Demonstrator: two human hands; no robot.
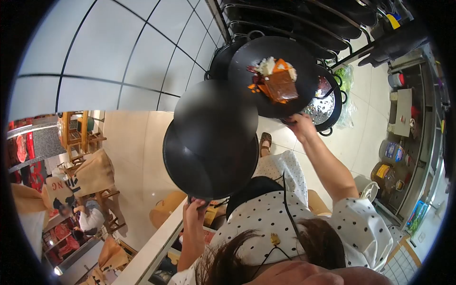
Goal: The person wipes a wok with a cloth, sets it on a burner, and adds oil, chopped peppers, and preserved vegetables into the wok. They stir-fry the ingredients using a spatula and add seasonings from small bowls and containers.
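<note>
My left hand (194, 211) is closed around the handle of a black pan (204, 168) that looks like a wok. Its upper part is covered by a round blurred patch, so I cannot tell what lies there. My right hand (301, 126) grips the edge or short handle of a second black wok (244, 92), held higher and to the right. In this wok lies a reddish-brown block (281, 86), with orange pieces (280, 66) and whitish chunks around it. The two pans overlap in view; whether they touch I cannot tell.
Behind the right wok stand more dark pots, one with a shiny silvery inside (320, 110). A rack (294, 23) of dark pans rises at the top. White tiled surface (104, 47) at left; shelves with bottles (384, 173) at right. A seated person (92, 216) is far left among chairs.
</note>
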